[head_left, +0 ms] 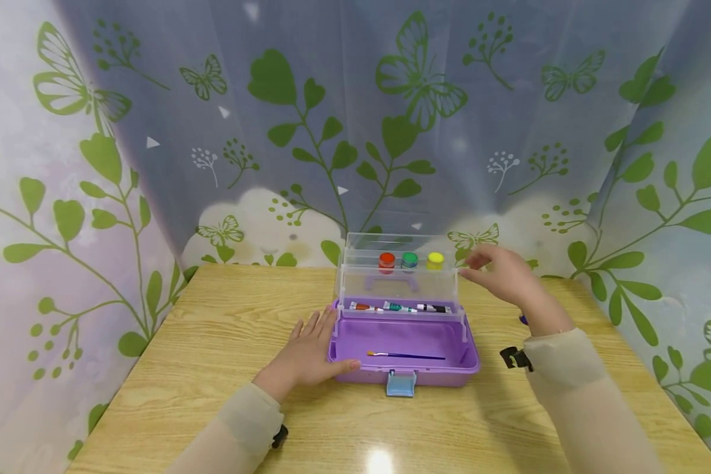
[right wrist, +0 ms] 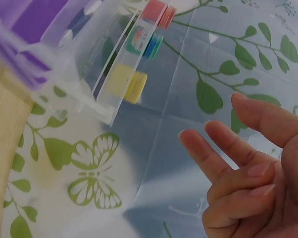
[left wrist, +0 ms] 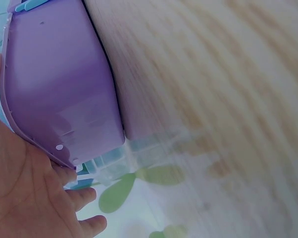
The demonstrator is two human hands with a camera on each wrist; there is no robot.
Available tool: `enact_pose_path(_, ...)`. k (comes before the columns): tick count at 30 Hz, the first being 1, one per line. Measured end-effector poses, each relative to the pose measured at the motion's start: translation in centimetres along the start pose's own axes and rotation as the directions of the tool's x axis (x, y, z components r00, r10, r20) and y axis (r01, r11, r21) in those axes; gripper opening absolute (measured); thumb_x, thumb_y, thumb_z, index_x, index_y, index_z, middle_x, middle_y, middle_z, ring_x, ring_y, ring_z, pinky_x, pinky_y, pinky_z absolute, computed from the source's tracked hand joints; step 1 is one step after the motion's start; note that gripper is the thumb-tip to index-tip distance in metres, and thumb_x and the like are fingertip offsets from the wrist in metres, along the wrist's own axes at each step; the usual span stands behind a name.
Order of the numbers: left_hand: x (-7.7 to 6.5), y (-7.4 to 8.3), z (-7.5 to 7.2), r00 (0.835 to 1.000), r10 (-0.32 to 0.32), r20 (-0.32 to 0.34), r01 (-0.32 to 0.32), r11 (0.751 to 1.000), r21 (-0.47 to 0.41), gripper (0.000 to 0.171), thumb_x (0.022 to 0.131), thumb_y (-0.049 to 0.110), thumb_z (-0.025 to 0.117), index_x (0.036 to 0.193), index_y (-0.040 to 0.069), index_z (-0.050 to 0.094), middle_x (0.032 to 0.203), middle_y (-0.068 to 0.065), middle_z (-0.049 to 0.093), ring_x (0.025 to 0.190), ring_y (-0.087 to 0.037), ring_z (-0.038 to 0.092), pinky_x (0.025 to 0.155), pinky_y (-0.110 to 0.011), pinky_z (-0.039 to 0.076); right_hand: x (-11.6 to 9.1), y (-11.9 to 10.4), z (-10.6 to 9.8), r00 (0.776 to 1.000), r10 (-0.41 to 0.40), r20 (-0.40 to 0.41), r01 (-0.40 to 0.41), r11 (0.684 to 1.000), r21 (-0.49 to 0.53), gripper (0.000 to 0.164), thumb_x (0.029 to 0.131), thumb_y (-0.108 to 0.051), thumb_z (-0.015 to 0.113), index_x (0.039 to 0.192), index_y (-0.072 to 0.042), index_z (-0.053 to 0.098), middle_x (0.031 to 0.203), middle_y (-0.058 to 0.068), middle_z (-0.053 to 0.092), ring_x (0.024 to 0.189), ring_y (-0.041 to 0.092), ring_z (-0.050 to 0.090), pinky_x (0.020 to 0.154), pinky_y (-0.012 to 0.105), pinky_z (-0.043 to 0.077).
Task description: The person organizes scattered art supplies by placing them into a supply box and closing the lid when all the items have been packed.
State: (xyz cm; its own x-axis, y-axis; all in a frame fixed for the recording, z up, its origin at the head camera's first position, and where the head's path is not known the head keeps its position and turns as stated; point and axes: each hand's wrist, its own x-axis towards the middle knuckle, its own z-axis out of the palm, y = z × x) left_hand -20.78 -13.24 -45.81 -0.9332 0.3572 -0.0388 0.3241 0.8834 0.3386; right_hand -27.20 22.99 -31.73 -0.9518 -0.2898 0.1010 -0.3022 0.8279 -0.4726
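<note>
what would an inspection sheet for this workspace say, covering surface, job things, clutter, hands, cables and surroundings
surface: wood-grain table
box: purple box open, blue latch at the front
box floor: paintbrush lying flat
lower clear tray: three paint tubes
upper clear tray: red pot, green pot, yellow pot
clutter: small blue thing on the right, mostly hidden, cannot be identified
left hand: rests against the box's left side, fingers straight
right hand: beside the upper clear tray, apart from it, holding nothing
cables: nothing seen
surroundings: cloth backdrop with green leaves and butterflies
</note>
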Motion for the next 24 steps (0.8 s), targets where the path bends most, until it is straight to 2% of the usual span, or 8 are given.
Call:
enact_pose_path(11,0.2,-0.3,0.4,1.0,0.005,-0.005,-0.005,1.0,0.001,0.114,0.086,0.08,0.048,0.161,0.005,0.006,0.168,-0.011,0.003,0.152,-0.037,0.009,0.122,-0.057,0.006,-2.4,2.8,-0.8,0.999,0.045,-0.024,-0.045,0.999,0.015,0.047,0.1,-0.038,0.062,0.122,0.004,0.062,0.119,0.025,0.063,0.111,0.044,0.058,0.094,0.063,0.045)
enact_pose_path(19,0.2,-0.3,0.4,1.0,0.003,-0.005,-0.003,1.0,0.01,0.116,0.084,0.083,0.046,0.161,0.007,0.005,0.168,-0.009,0.003,0.152,-0.037,0.009,0.122,-0.056,0.006,-3.8,5.6,-0.9,0.994,0.111,0.003,-0.111,0.994,0.022,0.059,0.1,-0.046,0.058,0.128,0.006,0.057,0.124,0.029,0.059,0.114,0.049,0.055,0.092,0.065,0.044)
enact_pose_path(22,0.2,-0.3,0.4,1.0,0.006,-0.005,-0.006,1.0,0.005,0.116,0.085,0.082,0.047,0.161,0.005,0.005,0.168,-0.011,0.003,0.152,-0.038,0.009,0.122,-0.056,0.006,-4.2,6.9,-0.8,0.993,0.115,-0.011,-0.114,0.993,0.021,0.059,0.1,-0.046,0.058,0.128,0.006,0.057,0.123,0.029,0.06,0.111,0.048,0.057,0.088,0.063,0.047)
enact_pose_path(24,0.2,-0.3,0.4,1.0,0.008,-0.007,-0.008,1.0,0.001,0.115,0.085,0.081,0.047,0.161,0.005,0.006,0.168,-0.012,0.005,0.152,-0.038,0.01,0.121,-0.057,0.007,-4.4,7.9,-0.6,0.993,0.114,-0.022,-0.113,0.993,0.03,0.057,0.1,-0.044,0.058,0.126,0.007,0.058,0.121,0.03,0.06,0.105,0.045,0.061,0.083,0.058,0.052)
